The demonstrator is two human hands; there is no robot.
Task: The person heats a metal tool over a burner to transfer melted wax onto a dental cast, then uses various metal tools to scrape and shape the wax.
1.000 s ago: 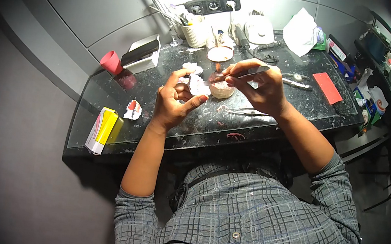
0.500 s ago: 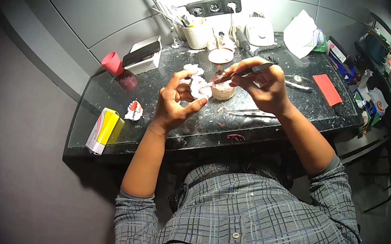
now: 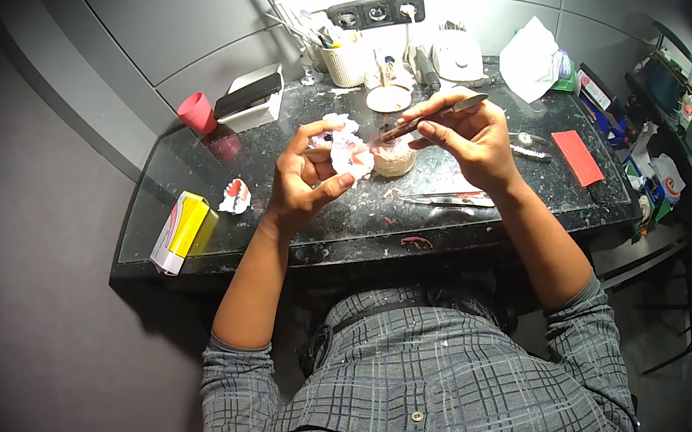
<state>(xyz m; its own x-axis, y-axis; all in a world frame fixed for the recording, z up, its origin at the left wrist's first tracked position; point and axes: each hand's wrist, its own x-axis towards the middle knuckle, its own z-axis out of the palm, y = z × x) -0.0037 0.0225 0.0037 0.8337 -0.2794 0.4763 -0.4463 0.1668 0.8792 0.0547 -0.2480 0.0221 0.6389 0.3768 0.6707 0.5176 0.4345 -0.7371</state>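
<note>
My left hand (image 3: 298, 183) has its fingers and thumb closed around a white plaster dental model (image 3: 350, 159) with pink-red patches, tilted under the bright light. In my right hand (image 3: 479, 150) is a slim, dark-handled wax carving tool (image 3: 466, 103), held like a pen with its tip pointing left, near the model's right edge. Just below that tip a round, beige, lumpy pot (image 3: 394, 163) stands on the bench. A second white dental model (image 3: 236, 197) with red wax lies to the left of my left hand.
Metal hand tools (image 3: 457, 199) lie below my right hand. A red wax sheet (image 3: 577, 157) is on the right. Along the left stand a pink cup (image 3: 197, 112) and a yellow-white box (image 3: 180, 232). A tool holder (image 3: 347, 65) and a white device (image 3: 458, 58) stand at the back.
My left hand has shifted slightly left and down, turning the model so more of its pink-red surface shows. The tool's tip has drawn off the model, nearer the round pot.
</note>
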